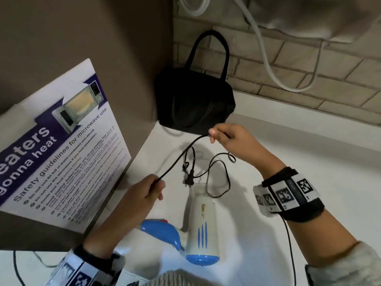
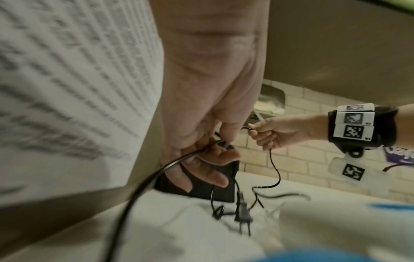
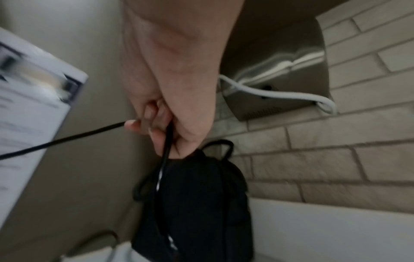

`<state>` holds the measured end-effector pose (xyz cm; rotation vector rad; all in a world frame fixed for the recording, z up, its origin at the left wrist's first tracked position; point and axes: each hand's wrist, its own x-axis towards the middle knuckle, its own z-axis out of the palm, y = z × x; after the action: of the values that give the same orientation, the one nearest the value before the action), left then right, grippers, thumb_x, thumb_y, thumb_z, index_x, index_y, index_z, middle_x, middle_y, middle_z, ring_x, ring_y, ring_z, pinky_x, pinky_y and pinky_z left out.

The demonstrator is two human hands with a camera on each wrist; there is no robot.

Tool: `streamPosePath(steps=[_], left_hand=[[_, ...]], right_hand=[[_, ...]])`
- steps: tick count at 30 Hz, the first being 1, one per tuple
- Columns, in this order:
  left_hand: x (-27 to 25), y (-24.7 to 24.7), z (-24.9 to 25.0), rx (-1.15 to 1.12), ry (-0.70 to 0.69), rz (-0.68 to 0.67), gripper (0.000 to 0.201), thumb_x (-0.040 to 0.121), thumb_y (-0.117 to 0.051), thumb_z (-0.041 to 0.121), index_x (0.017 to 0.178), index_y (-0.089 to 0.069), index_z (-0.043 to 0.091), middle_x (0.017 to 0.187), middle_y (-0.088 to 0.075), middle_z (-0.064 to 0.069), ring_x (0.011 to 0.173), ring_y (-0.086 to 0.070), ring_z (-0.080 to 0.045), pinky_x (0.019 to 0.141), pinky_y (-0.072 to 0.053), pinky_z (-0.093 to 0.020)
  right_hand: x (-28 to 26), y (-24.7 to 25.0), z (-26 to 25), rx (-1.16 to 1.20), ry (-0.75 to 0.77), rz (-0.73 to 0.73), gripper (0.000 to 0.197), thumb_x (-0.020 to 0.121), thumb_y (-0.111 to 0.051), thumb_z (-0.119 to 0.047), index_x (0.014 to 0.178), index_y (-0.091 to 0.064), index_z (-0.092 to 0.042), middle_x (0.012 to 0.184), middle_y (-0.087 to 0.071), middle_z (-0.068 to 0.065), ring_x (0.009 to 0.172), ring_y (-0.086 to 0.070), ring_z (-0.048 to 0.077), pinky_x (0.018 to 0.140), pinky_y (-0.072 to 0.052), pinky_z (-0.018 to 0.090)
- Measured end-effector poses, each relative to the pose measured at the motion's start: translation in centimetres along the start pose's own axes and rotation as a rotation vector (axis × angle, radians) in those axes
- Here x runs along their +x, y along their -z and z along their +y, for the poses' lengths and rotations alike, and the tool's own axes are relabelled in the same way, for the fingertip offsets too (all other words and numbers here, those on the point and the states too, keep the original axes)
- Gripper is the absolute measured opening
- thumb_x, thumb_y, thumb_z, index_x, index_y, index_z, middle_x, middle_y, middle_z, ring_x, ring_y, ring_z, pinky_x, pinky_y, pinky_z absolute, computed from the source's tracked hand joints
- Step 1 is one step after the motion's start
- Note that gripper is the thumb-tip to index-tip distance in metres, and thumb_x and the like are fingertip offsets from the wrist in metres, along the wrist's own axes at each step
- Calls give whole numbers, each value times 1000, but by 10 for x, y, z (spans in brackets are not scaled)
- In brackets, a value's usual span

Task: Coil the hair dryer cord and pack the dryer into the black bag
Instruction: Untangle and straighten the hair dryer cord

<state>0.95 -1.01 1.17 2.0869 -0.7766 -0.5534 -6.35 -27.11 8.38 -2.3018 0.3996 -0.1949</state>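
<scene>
White countertop [image 1: 309, 162] is met at the back by a pale brick wall [image 1: 309, 65] and on the left by a brown panel, against which a microwave safety poster [image 1: 61, 151] is leaned. Nearest that poster, the left hand [image 1: 144, 193] is seen with its fingers curled round the black cord [image 1: 177, 159], which is pinched low and close to the body. From there a taut stretch of cord is run up and to the right, so that its long axis lies diagonally between the two grips. Below that span, the plug [image 1: 188, 179] is dangled on a slack loop just above the nozzle of the white-and-blue hair dryer [image 1: 201, 226], which is laid on the counter with its nozzle pointed toward the wall and its blue handle folded out to the left. Behind it, in the corner, the black bag [image 1: 195, 102] is stood upright with its handles raised; whether its top is unzipped cannot be told. Farthest right, the right hand [image 1: 231, 139] is clenched on the upper end of the span, thumb pressed to the cord, with loose kinks trailed beneath it. No finished coil is yet formed. The next loop is probably made by the right hand being brought down-left to the left hand, the one nearer the dryer.
</scene>
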Motion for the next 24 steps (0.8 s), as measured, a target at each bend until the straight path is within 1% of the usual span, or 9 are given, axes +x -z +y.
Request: streamPosePath(steps=[2,5,7,10,14,16,19,22,24], left_hand=[[6,3,36,-30,-122,33,15,96,-45,32,90,-56,25,74,-68,6,77,-64,-5,69,-45,-16],[13,6,76,-101,-233,73,18,98,-44,27,91,-60,20,72,-68,1,76,-64,-3,69,-47,-16],[17,8,85,-133,-230,93,24,98,-44,23,80,-60,21,64,-66,3,67,-61,-1,64,-44,-16],[19,12,80,-190,-183,127,29,96,-43,25,71,-58,20,54,-58,8,60,-60,-7,63,-43,-19],[15,14,68,-231,-122,184,36,98,-42,15,65,-55,20,61,-59,-6,58,-61,-3,63,-46,-10],[12,15,63,-218,-111,194,39,99,-41,15,62,-53,23,64,-61,-10,59,-63,-2,66,-48,-15],[11,22,54,-299,-105,231,39,100,-40,18,64,-54,23,57,-54,4,62,-63,-5,74,-50,-27],[11,34,52,-403,-123,271,39,101,-39,16,66,-57,23,54,-53,9,63,-62,-4,69,-48,-15],[5,41,57,-443,-159,253,45,101,-38,14,64,-60,29,55,-55,10,64,-62,-5,67,-46,-10]], right_hand=[[-9,-3,-26,14,96,-49,30,98,-48,-29,74,-62,-16,46,-44,-12,43,-39,6,50,-32,12],[-23,-16,-47,37,214,-143,26,97,-51,-21,76,-65,-14,52,-52,-19,53,-49,0,56,-34,11],[-30,-23,-46,109,236,-186,26,98,-49,-20,75,-60,-18,59,-52,-14,58,-49,2,61,-35,13],[-34,-27,-23,184,209,-214,31,100,-44,-20,72,-54,-15,65,-52,-8,62,-47,5,67,-40,19],[-36,-47,24,167,132,-251,29,100,-44,-19,76,-59,-11,79,-61,-3,78,-57,11,82,-44,26],[-41,-61,44,99,92,-290,27,99,-45,-22,82,-62,-11,82,-62,-8,78,-56,1,80,-42,18],[-51,-74,59,49,64,-312,28,99,-45,-25,83,-63,-11,80,-61,-12,74,-53,-4,74,-40,13],[-56,-70,53,187,64,-239,33,100,-44,-18,69,-56,-20,71,-61,-3,74,-59,12,75,-42,17],[-52,-63,46,187,92,-163,36,100,-43,-14,66,-51,-25,63,-55,-6,64,-55,10,69,-40,16]])
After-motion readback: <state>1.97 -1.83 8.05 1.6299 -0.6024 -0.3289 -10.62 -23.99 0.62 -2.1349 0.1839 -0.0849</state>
